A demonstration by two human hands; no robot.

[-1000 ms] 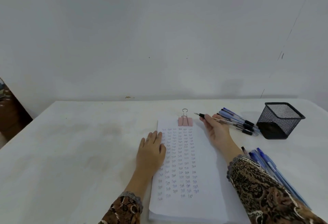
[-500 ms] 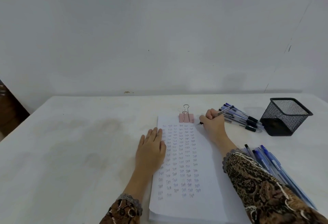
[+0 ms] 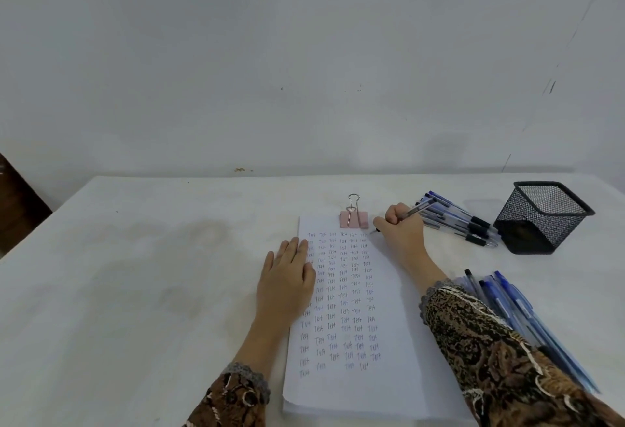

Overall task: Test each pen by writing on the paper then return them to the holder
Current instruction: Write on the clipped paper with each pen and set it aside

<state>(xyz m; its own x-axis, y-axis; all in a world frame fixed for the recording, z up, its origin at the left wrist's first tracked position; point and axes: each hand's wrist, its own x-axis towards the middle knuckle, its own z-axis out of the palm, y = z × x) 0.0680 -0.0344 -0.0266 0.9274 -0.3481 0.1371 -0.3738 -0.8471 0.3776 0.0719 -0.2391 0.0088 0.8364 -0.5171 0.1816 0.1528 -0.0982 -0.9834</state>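
Observation:
A stack of white paper lies in front of me, covered with rows of small handwritten words. My left hand rests flat on its left edge, fingers straight. My right hand grips a clear pen in a writing hold, its tip touching the paper's upper right, beside the top row of words. A black mesh holder stands to the right and looks empty. One pile of pens lies between my right hand and the holder. A second pile of blue pens lies beside my right forearm.
A pink binder clip clamps the top edge of the paper. The white table meets a plain white wall behind. A dark brown object stands past the table's left edge.
My right hand turned the pen from lying across its fingers into a writing hold and brought the tip down onto the paper's upper right. My left hand stayed flat on the paper.

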